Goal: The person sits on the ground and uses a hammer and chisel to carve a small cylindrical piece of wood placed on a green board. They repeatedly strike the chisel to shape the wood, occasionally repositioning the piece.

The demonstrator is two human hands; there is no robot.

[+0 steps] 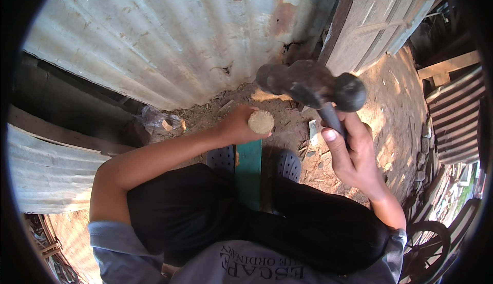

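Note:
My right hand [354, 153] is closed round the handle of a ball-peen hammer [308, 84], whose dark, worn steel head is raised in front of me. To its left, my left hand [239, 126] grips a round piece with a rough, tan, wood-like end face [261, 122], which points up toward me. The rest of that piece is hidden below its end and my fingers. Beneath it a narrow green board [249, 171] runs between my legs. The hammer head is apart from the tan end, up and to its right.
A rusty corrugated metal sheet [179, 32] rises ahead, beside a wooden panelled door [380, 22]. Dirt ground [390, 109] with wood scraps lies around my grey clogs [288, 165]. A crumpled clear plastic bag [156, 120] sits at left; a dark wheel [426, 248] stands at lower right.

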